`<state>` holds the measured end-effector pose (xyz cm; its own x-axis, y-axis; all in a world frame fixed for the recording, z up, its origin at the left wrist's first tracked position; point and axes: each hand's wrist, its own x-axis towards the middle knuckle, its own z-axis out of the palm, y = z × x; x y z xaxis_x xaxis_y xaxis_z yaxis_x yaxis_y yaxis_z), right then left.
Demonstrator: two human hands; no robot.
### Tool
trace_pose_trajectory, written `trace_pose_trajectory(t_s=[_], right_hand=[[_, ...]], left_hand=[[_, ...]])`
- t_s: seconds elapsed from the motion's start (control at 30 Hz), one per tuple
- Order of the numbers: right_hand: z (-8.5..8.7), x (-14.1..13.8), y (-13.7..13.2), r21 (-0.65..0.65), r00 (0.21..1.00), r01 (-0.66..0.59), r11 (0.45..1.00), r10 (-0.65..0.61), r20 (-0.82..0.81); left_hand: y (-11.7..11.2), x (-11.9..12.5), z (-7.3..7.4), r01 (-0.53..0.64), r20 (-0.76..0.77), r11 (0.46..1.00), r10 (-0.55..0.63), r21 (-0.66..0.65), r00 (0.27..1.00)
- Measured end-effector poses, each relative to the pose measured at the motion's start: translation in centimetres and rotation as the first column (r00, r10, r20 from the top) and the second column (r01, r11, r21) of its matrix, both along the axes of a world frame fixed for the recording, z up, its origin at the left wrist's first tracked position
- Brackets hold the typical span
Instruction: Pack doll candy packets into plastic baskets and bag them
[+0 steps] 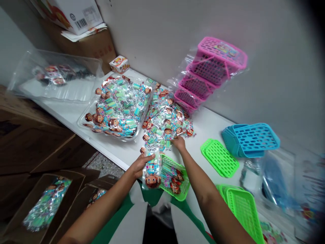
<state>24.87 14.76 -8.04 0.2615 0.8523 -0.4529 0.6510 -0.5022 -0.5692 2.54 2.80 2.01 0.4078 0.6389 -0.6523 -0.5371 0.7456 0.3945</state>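
Two hands are busy at the near edge of the bench (119, 152). The left hand (139, 166) grips a shiny doll packet (152, 176) that lies on a green basket (169, 163). A bit farther in, the right hand (179, 143) has its fingers bent down on a loose pile of packets (165, 122); I cannot tell if it grips one. Pink baskets (203, 78) stand stacked at the far edge.

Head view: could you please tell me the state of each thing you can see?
left hand, gripping a packet over the green basket
right hand, on the loose packets
green basket, partly filled
clear tray, heaped full
pink baskets, stacked, wrapped
blue baskets, stacked, tipped sideways
cardboard box, open
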Motion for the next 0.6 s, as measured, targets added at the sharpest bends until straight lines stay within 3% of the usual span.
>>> trace_pose_trajectory(t_s=[0.13, 0.23, 0.3, 0.33, 0.4, 0.5, 0.53, 0.6], right_hand=[[0.5, 1.6, -1.1, 0.04, 0.998, -0.03, 0.999, 0.032, -0.049], [3.0, 2.0, -2.8, 0.131, 0.993, -0.057, 0.99, 0.069, -0.095], [5.4, 1.3, -4.6, 0.31, 0.971, -0.121, 0.943, 0.177, -0.159], [6.7, 0.8, -5.7, 0.44, 0.944, -0.175, 0.881, 0.277, -0.179], [9.0, -0.2, -8.0, 0.635, 0.834, -0.361, 0.683, 0.541, -0.107], [10.8, -1.4, -10.6, 0.711, 0.624, -0.601, 0.365, 0.771, 0.132], [11.0, -1.6, -11.1, 0.702, 0.577, -0.648, 0.295, 0.792, 0.199], [11.0, -1.8, -11.5, 0.671, 0.52, -0.71, 0.212, 0.801, 0.297]], left_hand=[[0.0, -0.1, -0.6, -0.003, 0.011, 0.999, 0.003, -0.037, 1.0], [0.0, 0.2, -0.9, 0.005, 0.033, 0.999, -0.004, -0.037, 0.999], [-0.1, 0.3, -0.7, 0.007, 0.043, 1.0, -0.006, -0.018, 0.999], [-0.1, 0.4, -0.6, 0.005, 0.045, 1.0, -0.005, -0.006, 0.999], [-0.1, 0.5, -0.4, -0.011, 0.05, 1.0, 0.01, 0.021, 0.999], [0.0, 0.6, 0.0, -0.067, 0.06, 0.996, 0.064, 0.052, 0.996], [0.1, 0.6, 0.0, -0.081, 0.056, 0.995, 0.078, 0.054, 0.995], [0.1, 0.7, 0.1, -0.092, 0.037, 0.995, 0.09, 0.049, 0.995]])
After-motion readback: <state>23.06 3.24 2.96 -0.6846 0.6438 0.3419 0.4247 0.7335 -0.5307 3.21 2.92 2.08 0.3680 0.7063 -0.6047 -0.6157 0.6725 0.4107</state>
